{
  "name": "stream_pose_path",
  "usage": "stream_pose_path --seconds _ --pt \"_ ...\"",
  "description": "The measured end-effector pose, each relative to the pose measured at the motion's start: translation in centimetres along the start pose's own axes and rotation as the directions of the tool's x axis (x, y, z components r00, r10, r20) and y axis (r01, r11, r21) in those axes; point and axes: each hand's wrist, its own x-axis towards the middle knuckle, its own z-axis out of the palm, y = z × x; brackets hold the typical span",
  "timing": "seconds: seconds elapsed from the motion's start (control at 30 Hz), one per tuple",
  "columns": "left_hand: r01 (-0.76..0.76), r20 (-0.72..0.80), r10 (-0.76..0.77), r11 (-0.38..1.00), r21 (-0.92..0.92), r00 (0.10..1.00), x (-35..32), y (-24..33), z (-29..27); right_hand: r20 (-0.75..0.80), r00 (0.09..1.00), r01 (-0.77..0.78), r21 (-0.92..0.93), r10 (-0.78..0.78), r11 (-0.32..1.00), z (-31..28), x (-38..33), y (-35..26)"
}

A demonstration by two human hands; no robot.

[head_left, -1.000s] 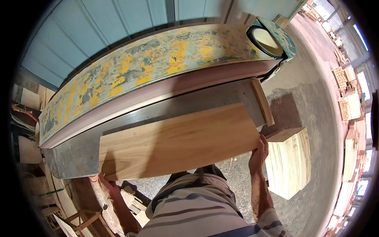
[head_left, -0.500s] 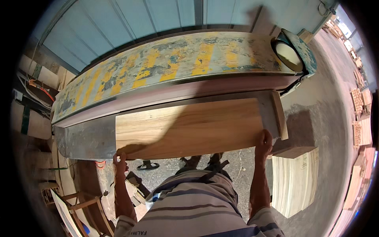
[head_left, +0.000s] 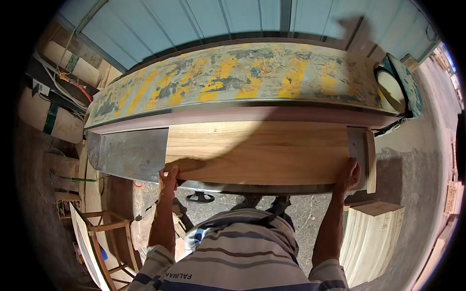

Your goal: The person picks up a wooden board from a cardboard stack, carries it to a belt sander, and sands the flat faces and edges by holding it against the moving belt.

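Note:
A wide, flat wooden board (head_left: 262,155) lies on the grey metal table (head_left: 128,153) of a long belt sander. Its far edge meets the pinkish sanding belt (head_left: 233,115), as far as this angle shows. My left hand (head_left: 169,180) grips the board's near left corner, thumb on top and the other fingers mostly hidden beneath. At the near right corner, my right hand (head_left: 347,175) holds the board's end. A wooden strip (head_left: 371,162) stands across the table's right end, a little beyond the board.
Worn yellow-striped metal (head_left: 218,80) covers the sander's top. A white roller (head_left: 391,91) shows at its right end. Stacked boards (head_left: 371,242) stand near my right forearm. A black handwheel (head_left: 200,197) sits under the table, and a wooden frame (head_left: 114,237) stands at lower left.
The board has moved away from me, closing the gap to the belt, with both hands still on it. The whole view has shifted, so the scene sits further right.

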Motion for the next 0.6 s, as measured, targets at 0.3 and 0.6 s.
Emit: stream_pose_path --seconds 0.3,0.6 --pt "0.041 -0.038 -0.038 0.997 0.061 0.999 3.4 -3.1 -0.8 -0.047 0.997 0.062 0.002 -0.062 0.998 1.0 -0.5 2.0" --pt "0.007 0.054 -0.005 0.999 -0.050 0.999 8.5 -3.3 -6.6 0.031 0.999 -0.015 0.062 0.013 0.998 3.1 -7.1 0.2"
